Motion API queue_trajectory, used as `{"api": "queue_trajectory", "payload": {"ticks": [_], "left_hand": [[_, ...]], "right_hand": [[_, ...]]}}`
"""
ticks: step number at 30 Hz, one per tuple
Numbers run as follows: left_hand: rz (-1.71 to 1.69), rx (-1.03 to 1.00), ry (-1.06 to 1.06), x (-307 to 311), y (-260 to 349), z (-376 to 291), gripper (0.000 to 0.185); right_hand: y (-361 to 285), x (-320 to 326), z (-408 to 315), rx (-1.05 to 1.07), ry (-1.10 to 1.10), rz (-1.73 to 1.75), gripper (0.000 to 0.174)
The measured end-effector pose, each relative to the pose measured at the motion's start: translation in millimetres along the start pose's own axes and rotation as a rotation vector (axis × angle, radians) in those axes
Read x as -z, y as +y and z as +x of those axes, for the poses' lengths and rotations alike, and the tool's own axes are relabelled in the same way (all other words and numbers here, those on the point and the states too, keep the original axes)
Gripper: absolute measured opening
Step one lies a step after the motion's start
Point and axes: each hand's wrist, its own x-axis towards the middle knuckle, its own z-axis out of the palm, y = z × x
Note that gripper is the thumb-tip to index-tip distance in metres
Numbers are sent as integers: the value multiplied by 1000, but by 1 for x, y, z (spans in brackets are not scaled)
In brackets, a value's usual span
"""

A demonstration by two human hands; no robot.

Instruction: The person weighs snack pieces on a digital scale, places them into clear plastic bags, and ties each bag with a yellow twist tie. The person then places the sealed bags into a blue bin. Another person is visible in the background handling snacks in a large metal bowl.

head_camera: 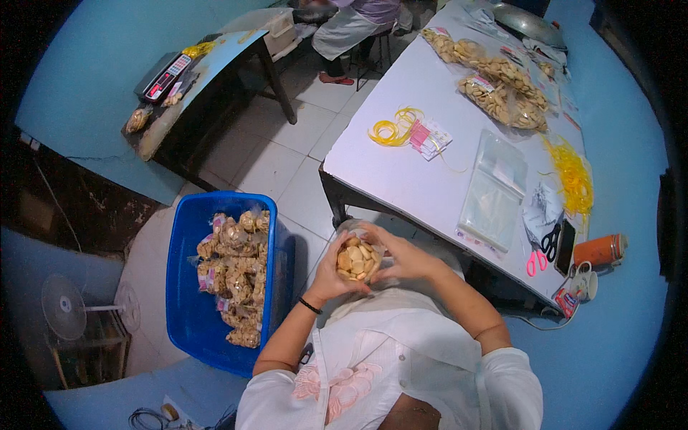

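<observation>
Between my two hands, just above my lap, is a clear plastic bag of small round tan biscuits (356,260). My left hand (328,274) curls around the left side of this bag, a dark beaded bracelet on its wrist. From the other side my right hand (404,257) grips it, fingers near the upper rim. The biscuits show through the bag's top, which faces me. To my left stands a blue plastic tub (271,279), holding several filled bags of the same biscuits (236,279), some with pink-and-white labels.
The white table (376,183) at right bears clear plastic bags (494,188), yellow ribbon (574,177), label cards (430,138), pink-handled scissors (536,262), a mug (585,282) and larger biscuit bags (500,97). A digital scale (167,78) sits on the left table. Beyond, a person (349,32) is seated.
</observation>
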Motion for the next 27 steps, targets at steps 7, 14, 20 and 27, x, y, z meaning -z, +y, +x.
{"api": "queue_trajectory", "payload": {"ticks": [7,14,20,27], "left_hand": [[505,-332,-330,8,28,60,73],[643,-269,-360,-18,17,79,19],[627,-184,-269,-20,10,79,10],[648,-297,-260,-19,12,79,16]], "right_hand": [[-35,0,24,521,189,-537,21],[-9,60,31,148,441,-461,17],[23,147,70,-104,737,-781,13],[33,194,119,186,624,-1402,12]]}}
